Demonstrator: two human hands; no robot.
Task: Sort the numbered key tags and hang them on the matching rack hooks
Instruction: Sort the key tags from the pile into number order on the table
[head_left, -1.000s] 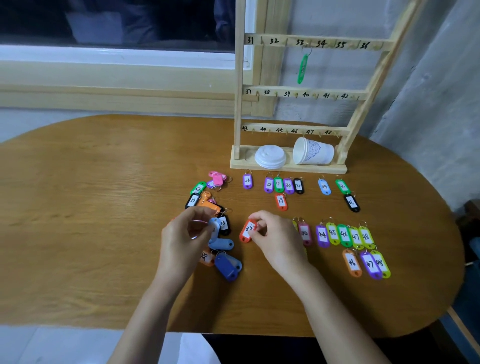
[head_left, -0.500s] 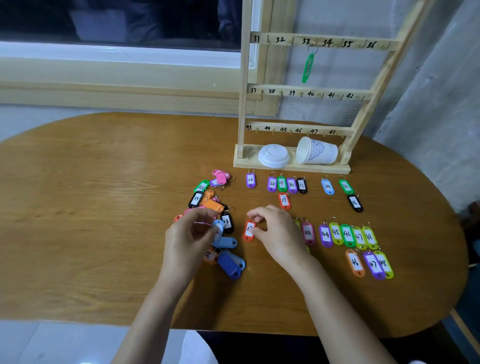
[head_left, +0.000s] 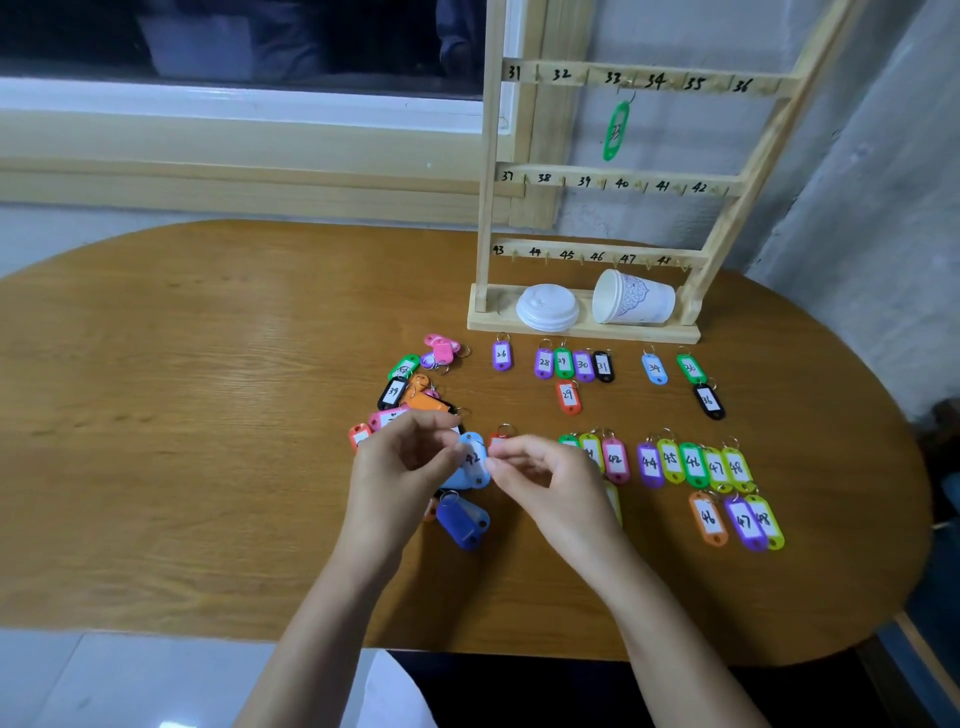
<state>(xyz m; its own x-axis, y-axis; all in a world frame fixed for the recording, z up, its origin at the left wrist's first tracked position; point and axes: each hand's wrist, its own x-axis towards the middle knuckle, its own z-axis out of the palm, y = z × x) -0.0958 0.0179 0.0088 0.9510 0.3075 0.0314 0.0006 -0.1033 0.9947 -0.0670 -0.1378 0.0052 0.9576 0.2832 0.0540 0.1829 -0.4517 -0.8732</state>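
On the wooden table (head_left: 208, 415), far right, the rack (head_left: 490, 218) stands with 3 numbered rails: 31-36, 37-42, 43-48. Only 1 hook is filled: a green tag (head_left: 616, 130) hangs under 33. A paper cup (head_left: 634, 299) lies on its side on the rack's base, beside a lid (head_left: 546, 307).

Near side of the rack, tags lie in order, face up: a far row (head_left: 583, 365) in the 20s and 30s, a near row (head_left: 693, 464) of 44-48, with some doubles set below. To the left, an unsorted pile (head_left: 410, 395) is jumbled, several face down.

Centre, both hands meet just above the table. Left hand (head_left: 400, 467) pinches a light blue tag (head_left: 472, 460) marked 42, label turned up. Right hand (head_left: 550, 478) has its fingers curled, tips at that tag's right edge; blur hides whether it grips it or only touches.

Judgement: sorting step, with the number being read. Hanging has barely begun. Next move calls for laying this 42 by the pink 42 (head_left: 615, 460) just right of the right hand, face up, without disturbing its neighbours, then going back to the pile.
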